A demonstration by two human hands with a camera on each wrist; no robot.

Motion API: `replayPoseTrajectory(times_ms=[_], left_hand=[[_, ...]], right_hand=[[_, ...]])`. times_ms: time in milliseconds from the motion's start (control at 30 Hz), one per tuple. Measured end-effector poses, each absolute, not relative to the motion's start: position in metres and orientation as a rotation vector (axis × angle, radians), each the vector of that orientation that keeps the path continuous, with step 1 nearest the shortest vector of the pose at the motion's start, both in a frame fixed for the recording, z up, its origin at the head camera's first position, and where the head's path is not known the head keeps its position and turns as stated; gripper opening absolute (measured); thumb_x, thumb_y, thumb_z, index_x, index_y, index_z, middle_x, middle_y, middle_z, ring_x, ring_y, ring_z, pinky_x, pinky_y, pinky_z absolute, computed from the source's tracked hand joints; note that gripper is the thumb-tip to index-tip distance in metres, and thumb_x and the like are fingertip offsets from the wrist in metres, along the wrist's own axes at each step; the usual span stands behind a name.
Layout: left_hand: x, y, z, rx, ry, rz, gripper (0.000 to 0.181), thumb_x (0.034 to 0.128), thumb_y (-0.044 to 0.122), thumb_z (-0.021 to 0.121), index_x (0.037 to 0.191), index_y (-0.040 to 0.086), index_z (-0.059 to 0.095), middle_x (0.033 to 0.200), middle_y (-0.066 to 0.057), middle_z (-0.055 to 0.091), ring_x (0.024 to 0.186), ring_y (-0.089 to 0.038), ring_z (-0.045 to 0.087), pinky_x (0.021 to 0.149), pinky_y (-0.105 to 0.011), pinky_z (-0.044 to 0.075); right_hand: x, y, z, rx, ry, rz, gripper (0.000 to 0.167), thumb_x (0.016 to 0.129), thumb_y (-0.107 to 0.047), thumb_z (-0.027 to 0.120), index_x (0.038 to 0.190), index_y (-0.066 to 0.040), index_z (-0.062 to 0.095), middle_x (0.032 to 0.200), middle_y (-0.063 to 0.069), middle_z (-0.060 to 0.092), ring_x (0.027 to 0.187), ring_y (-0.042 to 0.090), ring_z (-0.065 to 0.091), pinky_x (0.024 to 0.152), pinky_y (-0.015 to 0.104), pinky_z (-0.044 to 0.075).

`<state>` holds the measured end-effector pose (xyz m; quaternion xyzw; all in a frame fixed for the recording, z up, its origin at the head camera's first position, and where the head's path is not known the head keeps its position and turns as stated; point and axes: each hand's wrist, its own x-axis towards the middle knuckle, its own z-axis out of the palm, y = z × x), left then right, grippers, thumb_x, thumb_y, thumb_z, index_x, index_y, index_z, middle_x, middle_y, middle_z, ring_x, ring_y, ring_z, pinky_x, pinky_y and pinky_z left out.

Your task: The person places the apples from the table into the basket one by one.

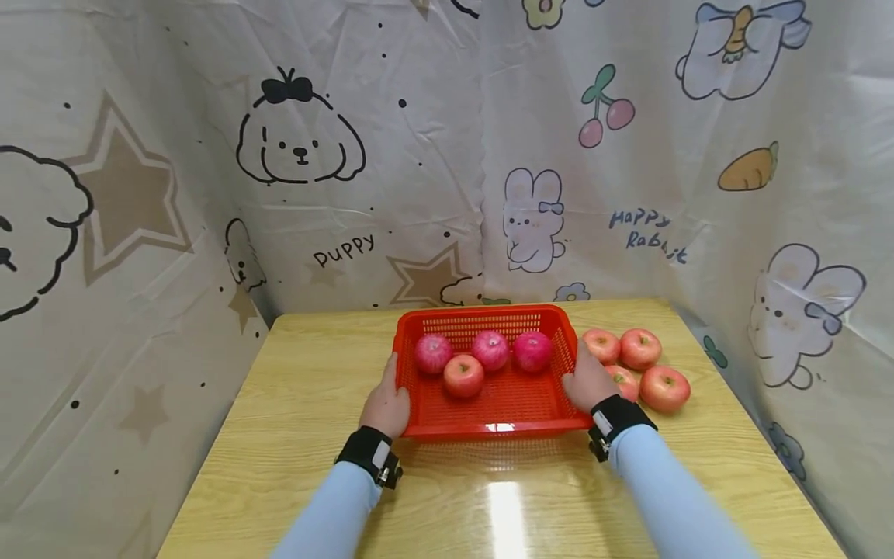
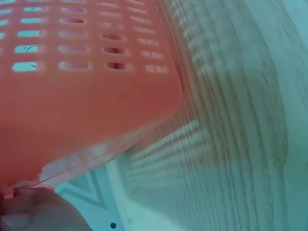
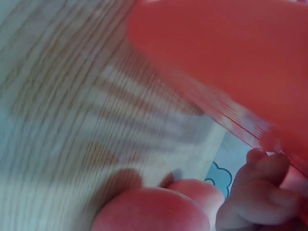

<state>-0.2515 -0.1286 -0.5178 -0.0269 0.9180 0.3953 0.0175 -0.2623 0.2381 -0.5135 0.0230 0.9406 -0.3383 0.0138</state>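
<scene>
A red plastic basket is positioned over the middle of a wood-grain counter, its long side facing the person. The 2 hands hold it at opposite ends. The left grip is clasped on the rim at the left end, with the thumb toward the inside. The right grip is clasped on the rim at the right end in the same manner. The contact between the basket's base and the counter cannot be determined.

Basket contents: 4 round items. A row of 3 magenta globes, exact kind unclear, lies toward the rear wall: 1 at the left, 1 near the middle, 1 at the right. In front of the left and middle globes sits 1 red apple. The front portion of the slotted floor is bare.

Outside the basket, 4 loose apples form a cluster on the counter, just beside the right grip; the right hand and wrist partly cover the cluster in the head view.

Each wrist carries 1 black strap below a light blue sleeve cuff. Behind the counter hangs a pale sheet printed with puppies, rabbits and stars.
</scene>
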Motion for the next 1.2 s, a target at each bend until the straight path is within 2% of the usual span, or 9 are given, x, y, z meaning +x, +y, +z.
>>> replayPoseTrajectory(times_ms=[200,333,567,733,900,1200], left_hand=[[-0.249,-0.122,-0.518,-0.137,2.829,1.242,0.067,0.1019,0.010,0.047,0.163,0.015,0.020,0.121,-0.027,0.065,0.074,-0.029,0.060,0.067,-0.039,0.050],[-0.247,-0.122,-0.518,-0.141,2.825,1.232,0.067,0.1018,0.009,0.047,0.163,0.015,0.020,0.123,-0.026,0.064,0.076,-0.029,0.061,0.070,-0.040,0.052],[-0.249,-0.125,-0.516,-0.162,2.850,1.207,0.068,0.1011,0.009,0.049,0.163,0.016,0.022,0.110,-0.023,0.068,0.070,-0.028,0.059,0.063,-0.036,0.048],[-0.249,-0.120,-0.516,-0.171,2.829,1.214,0.068,0.1008,0.009,0.049,0.163,0.016,0.021,0.093,-0.019,0.068,0.065,-0.027,0.058,0.059,-0.034,0.044],[-0.247,-0.119,-0.520,-0.203,2.805,1.223,0.068,0.1016,0.010,0.049,0.163,0.018,0.020,0.109,-0.021,0.069,0.067,-0.027,0.059,0.060,-0.034,0.046],[-0.251,-0.124,-0.517,-0.192,2.814,1.233,0.070,0.1007,0.010,0.048,0.163,0.018,0.018,0.095,-0.019,0.070,0.064,-0.027,0.059,0.060,-0.034,0.046]], right_hand=[[-0.253,0.261,-0.512,-0.002,3.075,-1.015,0.052,0.100,-0.012,0.041,0.150,0.003,0.043,0.134,0.030,0.054,0.112,0.045,0.055,0.098,0.059,0.044],[-0.242,0.278,-0.518,0.050,3.300,-0.804,0.044,0.099,-0.012,0.045,0.139,0.001,0.059,0.131,0.029,0.054,0.119,0.050,0.048,0.101,0.063,0.038],[-0.230,0.293,-0.542,0.074,3.392,-0.622,0.050,0.096,-0.018,0.060,0.142,0.000,0.055,0.142,0.032,0.042,0.132,0.052,0.035,0.106,0.069,0.029],[-0.224,0.296,-0.555,-0.012,3.404,-0.491,0.059,0.090,-0.015,0.070,0.144,0.002,0.052,0.141,0.034,0.044,0.130,0.052,0.039,0.108,0.064,0.032],[-0.218,0.297,-0.557,-0.046,3.336,-0.473,0.061,0.090,-0.016,0.070,0.146,0.000,0.050,0.140,0.033,0.045,0.126,0.054,0.044,0.104,0.065,0.036],[-0.215,0.299,-0.530,-0.066,3.194,-0.729,0.057,0.088,-0.023,0.066,0.139,-0.001,0.056,0.134,0.033,0.050,0.119,0.049,0.049,0.096,0.066,0.043]])
